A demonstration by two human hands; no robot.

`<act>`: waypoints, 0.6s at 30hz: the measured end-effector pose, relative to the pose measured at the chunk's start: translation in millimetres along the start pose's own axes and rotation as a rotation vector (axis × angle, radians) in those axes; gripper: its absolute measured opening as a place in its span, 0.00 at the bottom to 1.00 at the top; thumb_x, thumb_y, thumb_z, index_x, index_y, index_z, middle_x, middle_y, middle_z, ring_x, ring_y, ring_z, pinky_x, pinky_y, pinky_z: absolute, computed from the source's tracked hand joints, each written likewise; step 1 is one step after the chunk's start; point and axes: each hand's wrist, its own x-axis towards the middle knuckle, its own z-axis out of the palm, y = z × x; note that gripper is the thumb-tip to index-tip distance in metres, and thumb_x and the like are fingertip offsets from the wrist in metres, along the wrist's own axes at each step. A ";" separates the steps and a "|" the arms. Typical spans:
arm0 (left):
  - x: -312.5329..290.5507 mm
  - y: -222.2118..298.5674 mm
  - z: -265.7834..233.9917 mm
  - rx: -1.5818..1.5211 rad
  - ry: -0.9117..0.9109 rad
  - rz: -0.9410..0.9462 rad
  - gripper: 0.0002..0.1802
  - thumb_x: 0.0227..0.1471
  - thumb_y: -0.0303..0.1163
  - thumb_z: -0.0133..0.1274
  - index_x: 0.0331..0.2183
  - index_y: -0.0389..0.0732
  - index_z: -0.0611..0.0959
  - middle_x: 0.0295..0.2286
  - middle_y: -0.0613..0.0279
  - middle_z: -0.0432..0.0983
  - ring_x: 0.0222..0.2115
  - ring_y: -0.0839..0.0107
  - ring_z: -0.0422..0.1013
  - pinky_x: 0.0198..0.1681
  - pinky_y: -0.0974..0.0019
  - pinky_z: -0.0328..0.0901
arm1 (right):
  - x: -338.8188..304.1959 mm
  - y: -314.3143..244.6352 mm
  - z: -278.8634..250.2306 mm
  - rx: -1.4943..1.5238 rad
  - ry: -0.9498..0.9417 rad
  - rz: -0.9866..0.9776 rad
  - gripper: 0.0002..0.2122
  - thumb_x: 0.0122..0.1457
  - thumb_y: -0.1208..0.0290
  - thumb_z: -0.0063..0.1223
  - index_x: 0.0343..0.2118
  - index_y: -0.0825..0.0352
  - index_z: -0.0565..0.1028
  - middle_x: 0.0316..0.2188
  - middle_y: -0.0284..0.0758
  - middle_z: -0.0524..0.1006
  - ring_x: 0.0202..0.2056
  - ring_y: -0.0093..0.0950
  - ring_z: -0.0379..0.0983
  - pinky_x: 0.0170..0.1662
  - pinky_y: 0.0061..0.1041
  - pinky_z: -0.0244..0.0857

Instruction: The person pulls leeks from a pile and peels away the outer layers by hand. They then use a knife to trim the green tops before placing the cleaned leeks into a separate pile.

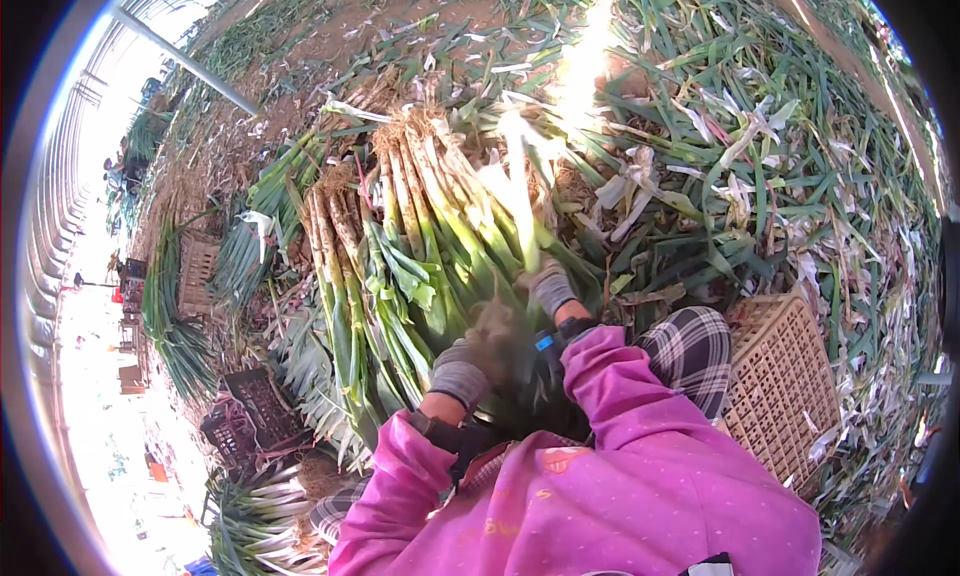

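Motion blurs the fingers of the left hand [468, 364], gloved grey, at lower centre; I can't tell how far its grip is closed. A plaid knee [690, 351] partly hides the tan crate [785, 391] at lower right. Small lettering on the pink top [640, 476] is broken by folds. At centre, the right hand [551, 284] has its grip round a pale leek [520, 186], beside heaped leeks [425, 211], muddy roots toward the top.

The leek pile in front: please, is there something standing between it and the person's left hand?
Nothing visible stands between them: the blurred, gloved left hand is right at the green lower part of the leek pile. The tan crate stands off to the right, out of the way.
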 end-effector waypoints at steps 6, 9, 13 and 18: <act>15.4 -3.1 1.9 0.014 -0.022 -0.067 0.24 0.46 0.42 0.46 0.47 0.51 0.67 0.43 0.43 0.65 0.37 0.48 0.70 0.39 0.51 0.66 | 13.6 16.1 46.3 -0.218 -0.057 0.115 0.25 0.41 0.66 0.54 0.46 0.66 0.67 0.37 0.48 0.74 0.40 0.42 0.71 0.45 0.33 0.65; 10.9 20.4 -29.2 -0.178 -0.001 -0.232 0.26 0.45 0.43 0.47 0.48 0.48 0.67 0.43 0.43 0.66 0.39 0.50 0.70 0.42 0.52 0.65 | 17.6 19.7 33.2 -0.340 0.045 0.115 0.23 0.43 0.68 0.54 0.46 0.62 0.68 0.35 0.43 0.74 0.35 0.36 0.72 0.40 0.30 0.65; -6.7 6.0 -4.2 -0.003 0.090 -0.081 0.30 0.43 0.44 0.49 0.47 0.40 0.66 0.41 0.43 0.68 0.39 0.50 0.70 0.41 0.53 0.66 | 17.7 7.0 46.2 -0.306 -0.089 0.222 0.29 0.37 0.65 0.62 0.46 0.63 0.68 0.37 0.44 0.74 0.36 0.38 0.72 0.41 0.30 0.65; -5.9 9.9 -17.5 -0.070 -0.064 -0.167 0.28 0.44 0.43 0.49 0.46 0.42 0.68 0.42 0.46 0.66 0.42 0.52 0.69 0.43 0.53 0.65 | 7.9 8.6 38.9 -0.212 -0.108 0.171 0.28 0.37 0.63 0.63 0.46 0.62 0.69 0.36 0.43 0.75 0.36 0.36 0.72 0.41 0.30 0.65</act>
